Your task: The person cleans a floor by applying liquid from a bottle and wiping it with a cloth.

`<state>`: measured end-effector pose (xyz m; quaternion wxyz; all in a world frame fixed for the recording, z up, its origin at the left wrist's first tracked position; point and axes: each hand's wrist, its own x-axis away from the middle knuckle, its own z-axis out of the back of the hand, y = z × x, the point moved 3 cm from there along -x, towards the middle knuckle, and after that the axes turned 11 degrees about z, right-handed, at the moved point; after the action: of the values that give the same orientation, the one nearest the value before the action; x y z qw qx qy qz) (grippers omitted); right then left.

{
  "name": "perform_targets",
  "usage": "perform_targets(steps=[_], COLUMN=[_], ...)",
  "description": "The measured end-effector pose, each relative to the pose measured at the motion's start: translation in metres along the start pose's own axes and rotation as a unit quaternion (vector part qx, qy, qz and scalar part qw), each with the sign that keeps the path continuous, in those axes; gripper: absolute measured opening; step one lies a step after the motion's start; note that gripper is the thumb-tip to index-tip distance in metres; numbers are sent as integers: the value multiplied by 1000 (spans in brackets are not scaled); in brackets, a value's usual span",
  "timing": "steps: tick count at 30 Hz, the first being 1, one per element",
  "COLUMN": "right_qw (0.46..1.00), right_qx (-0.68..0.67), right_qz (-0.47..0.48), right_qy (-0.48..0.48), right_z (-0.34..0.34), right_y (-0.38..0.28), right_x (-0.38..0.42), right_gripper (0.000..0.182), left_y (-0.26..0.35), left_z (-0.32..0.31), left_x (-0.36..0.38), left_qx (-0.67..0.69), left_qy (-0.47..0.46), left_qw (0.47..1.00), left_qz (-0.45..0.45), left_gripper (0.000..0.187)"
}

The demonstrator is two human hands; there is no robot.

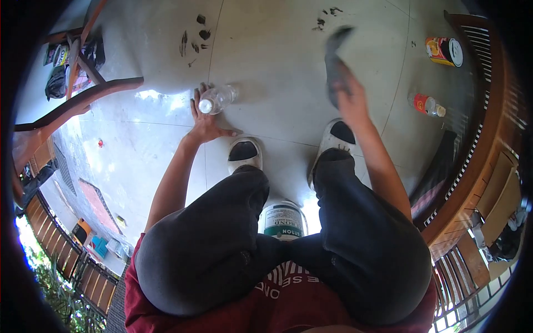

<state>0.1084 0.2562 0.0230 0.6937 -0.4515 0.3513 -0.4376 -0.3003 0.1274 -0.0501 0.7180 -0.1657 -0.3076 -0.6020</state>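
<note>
My left hand is spread with its fingers apart, low by the floor at the upper left of centre. Beside it, overlapping its fingers, lies a clear plastic bottle with a white cap towards me; whether the palm touches it is hard to tell. At the upper right of centre, my right hand is closed on a dark, flat, elongated piece, blurred by motion, held above the floor. My two shoes rest on the floor below the hands.
Small dark pieces and smudges lie on the tiled floor ahead. To the right are a yellow-red can, a red-labelled bottle and wooden furniture. A white tub stands between my legs; a wooden frame is left.
</note>
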Motion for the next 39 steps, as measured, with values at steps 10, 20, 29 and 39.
perform_targets(steps=[10, 20, 29, 39], right_qw=[820, 822, 899, 937], right_qx=[411, 400, 372, 302], right_qz=[125, 154, 10, -27], right_qy=[-379, -375, -231, -175], right_z=[-112, -105, 2, 8], right_y=[22, 19, 71, 69], right_x=[2, 31, 11, 51], right_gripper=[62, 67, 65, 64], left_y=[4, -4, 10, 42], left_z=[2, -3, 52, 90], left_x=[0, -1, 33, 28], left_qx=[-34, -7, 350, 381], left_qy=[-27, 12, 144, 141], left_qw=[999, 1000, 920, 913], left_qz=[15, 2, -104, -40], left_gripper=[149, 150, 168, 66])
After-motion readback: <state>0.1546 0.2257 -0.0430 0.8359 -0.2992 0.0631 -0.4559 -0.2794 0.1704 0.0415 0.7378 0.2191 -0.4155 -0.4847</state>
